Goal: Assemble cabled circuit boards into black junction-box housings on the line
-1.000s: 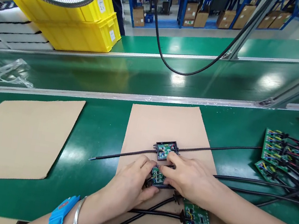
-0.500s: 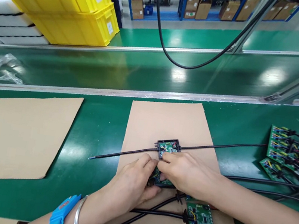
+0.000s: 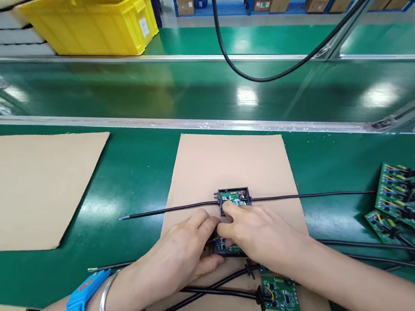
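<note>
A small open black plastic case with a green circuit board (image 3: 230, 249) inside lies under my fingers, partly covered by them. At its left end my left hand (image 3: 187, 249) is closed, thumb and fingers pinched on the board's edge; the exact grip is hidden. My right hand (image 3: 257, 229) bends over its top side, fingers closed against the board. Just beyond is a second black case (image 3: 235, 194) holding a board, with a black cable leaving each side. Nearer me, a loose circuit board (image 3: 281, 294) with a black cable and grommet rests on the cardboard sheet (image 3: 226, 161).
To the right lie several circuit boards (image 3: 398, 193) with black cables. Another cardboard sheet (image 3: 24, 189) is on the green bench at left. Yellow bins (image 3: 94, 24) stand beyond the metal rail (image 3: 157, 122). A black cable (image 3: 257, 79) hangs in a loop above the bench.
The view has shifted slightly, so the background sits higher. Both hands stay at the same case, with only a small shift of the right fingers.
</note>
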The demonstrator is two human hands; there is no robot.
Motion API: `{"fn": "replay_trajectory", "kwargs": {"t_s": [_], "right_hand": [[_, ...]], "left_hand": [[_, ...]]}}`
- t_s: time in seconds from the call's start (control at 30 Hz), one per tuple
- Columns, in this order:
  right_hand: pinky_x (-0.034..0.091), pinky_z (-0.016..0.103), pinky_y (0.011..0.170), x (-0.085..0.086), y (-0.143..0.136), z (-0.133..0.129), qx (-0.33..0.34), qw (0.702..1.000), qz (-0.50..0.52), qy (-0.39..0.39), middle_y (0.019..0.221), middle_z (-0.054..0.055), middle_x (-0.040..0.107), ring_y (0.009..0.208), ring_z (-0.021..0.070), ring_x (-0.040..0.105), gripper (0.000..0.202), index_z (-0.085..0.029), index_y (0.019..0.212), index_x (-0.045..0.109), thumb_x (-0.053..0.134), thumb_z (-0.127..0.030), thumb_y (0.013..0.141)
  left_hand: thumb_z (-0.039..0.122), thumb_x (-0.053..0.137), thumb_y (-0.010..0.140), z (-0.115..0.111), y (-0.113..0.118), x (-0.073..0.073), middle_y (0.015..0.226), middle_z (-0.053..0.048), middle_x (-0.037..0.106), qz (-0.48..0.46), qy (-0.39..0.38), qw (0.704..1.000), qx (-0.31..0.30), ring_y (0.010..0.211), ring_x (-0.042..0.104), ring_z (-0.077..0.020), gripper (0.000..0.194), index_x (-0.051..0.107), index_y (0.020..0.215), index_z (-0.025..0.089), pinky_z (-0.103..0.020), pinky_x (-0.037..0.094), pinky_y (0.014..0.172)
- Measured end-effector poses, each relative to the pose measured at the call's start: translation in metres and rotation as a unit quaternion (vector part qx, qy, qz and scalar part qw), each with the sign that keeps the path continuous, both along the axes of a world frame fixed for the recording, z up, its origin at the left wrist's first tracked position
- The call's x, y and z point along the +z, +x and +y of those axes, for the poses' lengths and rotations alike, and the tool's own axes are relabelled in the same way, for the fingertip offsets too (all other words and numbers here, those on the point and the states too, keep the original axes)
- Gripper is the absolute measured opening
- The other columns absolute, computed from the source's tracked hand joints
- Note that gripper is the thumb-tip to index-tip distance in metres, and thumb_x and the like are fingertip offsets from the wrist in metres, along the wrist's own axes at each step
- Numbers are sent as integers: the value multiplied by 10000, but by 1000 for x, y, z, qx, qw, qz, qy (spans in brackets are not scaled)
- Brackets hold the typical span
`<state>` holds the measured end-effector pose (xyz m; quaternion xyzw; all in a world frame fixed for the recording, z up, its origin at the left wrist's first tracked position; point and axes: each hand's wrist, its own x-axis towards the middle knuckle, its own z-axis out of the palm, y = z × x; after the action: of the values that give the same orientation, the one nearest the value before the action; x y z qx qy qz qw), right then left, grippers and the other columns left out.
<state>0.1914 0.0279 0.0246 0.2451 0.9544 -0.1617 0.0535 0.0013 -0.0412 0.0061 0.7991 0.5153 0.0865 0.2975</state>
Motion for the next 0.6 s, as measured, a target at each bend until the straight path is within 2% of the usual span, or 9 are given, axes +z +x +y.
{"fn": "replay_trajectory", "kwargs": {"t_s": [0.13, 0.23, 0.3, 0.43, 0.5, 0.6], "right_hand": [[187, 296, 533, -7, 3, -7, -16, 998, 35, 48, 863, 47, 526, 648, 163, 475, 143, -212, 858, 641, 547, -105, 862], [196, 296, 546, -14, 5, -13, -36, 996, 58, 61, 890, 54, 528, 695, 180, 493, 165, -230, 897, 638, 541, -99, 868], [188, 295, 549, -18, 6, -15, -40, 995, 61, 65, 915, 56, 528, 703, 181, 487, 184, -241, 907, 636, 537, -90, 870], [180, 298, 558, -19, 6, -14, -45, 995, 59, 68, 935, 50, 522, 702, 175, 465, 225, -257, 918, 635, 518, -68, 881], [190, 299, 566, -19, 6, -14, -49, 995, 65, 61, 929, 41, 518, 705, 173, 459, 204, -258, 912, 631, 522, -87, 899], [204, 303, 575, -19, 7, -14, -52, 995, 75, 50, 911, 33, 512, 710, 175, 454, 145, -250, 876, 623, 543, -139, 921]], "left_hand": [[202, 690, 801, 1, -1, 1, 1104, -93, 559, 3, 6, 1000, 8, 952, 614, -248, 436, 497, 1190, 163, -428, 557, 837], [257, 723, 797, -1, -10, 3, 1158, -93, 561, -22, 0, 1000, -9, 1002, 605, -238, 525, 471, 1251, 177, -399, 542, 870], [243, 728, 790, -3, -18, 5, 1135, -84, 588, -16, 1, 1000, -9, 971, 614, -229, 545, 462, 1261, 178, -376, 547, 830], [120, 525, 888, -12, -20, 6, 815, -24, 631, 48, 50, 998, 11, 717, 627, -195, 92, 559, 950, 179, -324, 533, 631], [114, 449, 916, -16, -14, 5, 720, -13, 599, 62, 106, 992, -2, 625, 601, -188, 136, 548, 853, 184, -312, 516, 562], [117, 413, 921, -19, -3, 2, 681, -20, 574, 86, 180, 980, -12, 559, 573, -188, 171, 536, 821, 181, -310, 503, 496]]}}
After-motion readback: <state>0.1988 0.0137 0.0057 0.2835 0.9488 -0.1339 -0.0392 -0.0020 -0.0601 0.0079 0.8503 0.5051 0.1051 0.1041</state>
